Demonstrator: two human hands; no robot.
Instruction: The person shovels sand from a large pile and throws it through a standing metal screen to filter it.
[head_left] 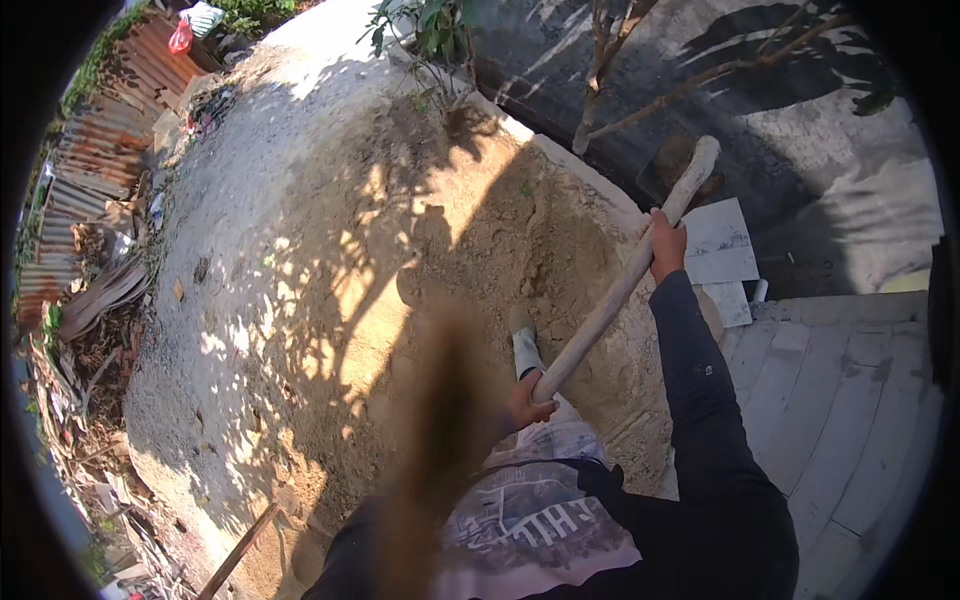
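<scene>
Both my hands are closed round the pale wooden handle of a hoe (612,302), which slants from my waist up to the far right. My left hand (530,402) grips its near end. Farther up, my right hand (668,248) is wrapped round it with the arm stretched out. At the far end, a dark brown, blade-like shape (672,165) shows beside the handle in shadow. Below lies loose brown soil (560,265), with one of my pale boots (525,345) on it. A blurred brown shape close to the camera hides part of the ground and my left arm.
A dark grey wall (640,100) and thin tree branches (592,85) stand at the far right. Pale sheets (722,245) lean near grey blockwork (820,400). Rusty corrugated sheets (100,165) and debris line the left. Another wooden-handled tool (240,550) lies lower left.
</scene>
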